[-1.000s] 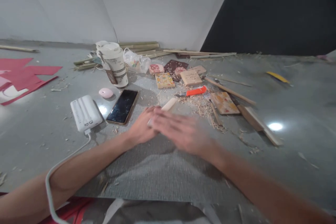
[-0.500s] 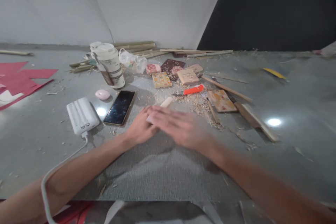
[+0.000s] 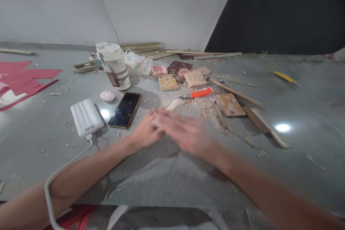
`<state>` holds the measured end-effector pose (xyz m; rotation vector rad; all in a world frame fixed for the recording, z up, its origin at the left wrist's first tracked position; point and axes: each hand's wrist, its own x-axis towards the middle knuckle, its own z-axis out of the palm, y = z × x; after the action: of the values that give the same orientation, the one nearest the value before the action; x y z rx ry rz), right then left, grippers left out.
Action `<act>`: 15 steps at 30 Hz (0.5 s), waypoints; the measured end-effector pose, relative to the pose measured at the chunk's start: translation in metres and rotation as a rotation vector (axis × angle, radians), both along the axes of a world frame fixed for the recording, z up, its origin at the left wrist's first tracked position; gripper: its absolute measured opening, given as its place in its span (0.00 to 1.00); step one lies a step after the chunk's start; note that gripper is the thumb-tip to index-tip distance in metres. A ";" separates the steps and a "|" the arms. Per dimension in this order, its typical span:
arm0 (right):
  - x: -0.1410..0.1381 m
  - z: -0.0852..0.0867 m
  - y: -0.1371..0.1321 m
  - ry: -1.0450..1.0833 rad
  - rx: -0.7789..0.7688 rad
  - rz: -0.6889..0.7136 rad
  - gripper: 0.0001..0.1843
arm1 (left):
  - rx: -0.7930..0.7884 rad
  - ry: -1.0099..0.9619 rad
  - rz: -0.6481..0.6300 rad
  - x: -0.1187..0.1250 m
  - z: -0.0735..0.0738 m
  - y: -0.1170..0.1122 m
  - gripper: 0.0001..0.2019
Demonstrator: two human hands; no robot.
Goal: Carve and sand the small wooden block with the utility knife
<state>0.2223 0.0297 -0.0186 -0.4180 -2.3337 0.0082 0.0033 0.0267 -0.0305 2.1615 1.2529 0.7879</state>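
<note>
My left hand [image 3: 145, 131] is closed around the near end of a pale wooden stick [image 3: 172, 106] that lies on the grey table [image 3: 296, 107] and points away from me. My right hand [image 3: 185, 133] lies over the stick's near end with its fingers stretched out flat toward the left hand; it is smeared by motion. Wood shavings [image 3: 203, 107] are scattered just beyond the stick.
A black phone [image 3: 124, 109], a white power bank [image 3: 86, 116] with its cable, a pink oval [image 3: 107, 96] and a lidded paper cup [image 3: 114, 65] stand to the left. Small decorated tiles [image 3: 168, 81], an orange knife [image 3: 201, 93], wooden strips [image 3: 265, 125] and red paper [image 3: 24, 79] lie around.
Both hands stay on the stick with almost no shift; the right hand slides slightly over it. The camera view wobbles a little.
</note>
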 end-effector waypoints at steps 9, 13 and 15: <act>0.007 -0.006 0.008 0.046 -0.052 -0.109 0.35 | 0.007 0.002 -0.015 -0.002 0.005 -0.003 0.10; 0.011 -0.008 0.008 0.213 -0.141 -0.235 0.36 | 0.049 0.045 -0.045 -0.002 0.006 -0.005 0.07; 0.013 -0.008 0.008 0.189 -0.117 -0.173 0.36 | 0.060 0.056 -0.053 -0.001 0.006 -0.007 0.07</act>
<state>0.2353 0.0379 -0.0263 -0.6487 -2.1110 0.0977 0.0019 0.0200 -0.0248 2.2697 1.2084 0.7570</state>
